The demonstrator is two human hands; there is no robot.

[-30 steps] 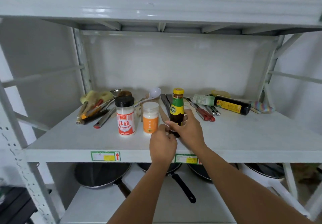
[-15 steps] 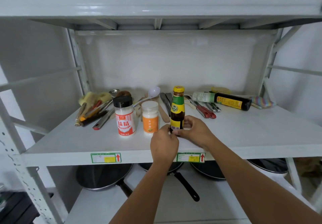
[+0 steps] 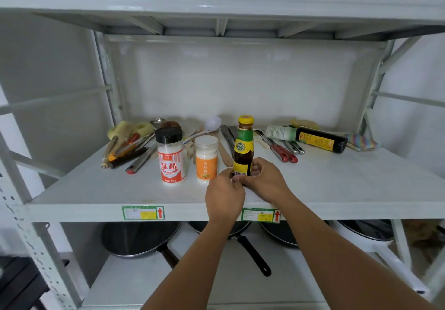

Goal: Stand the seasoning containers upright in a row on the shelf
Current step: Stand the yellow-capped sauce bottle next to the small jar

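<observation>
At centre frame, both hands hold the foot of the yellow-capped sauce bottle (image 3: 245,141). The left hand (image 3: 225,195) pinches its left side and the right hand (image 3: 267,180) curls round its right. Within the last second the right hand has slid down from the bottle's body to its base, and the bottle has stayed upright on the shelf (image 3: 349,182). It stands just right of the orange-labelled jar (image 3: 206,158) and the black-capped MSG shaker (image 3: 170,155). Three now stand in line, so this placement looks nearly settled. Toward the right rear, a dark bottle (image 3: 320,139) lies on its side, probably the next to stand.
</observation>
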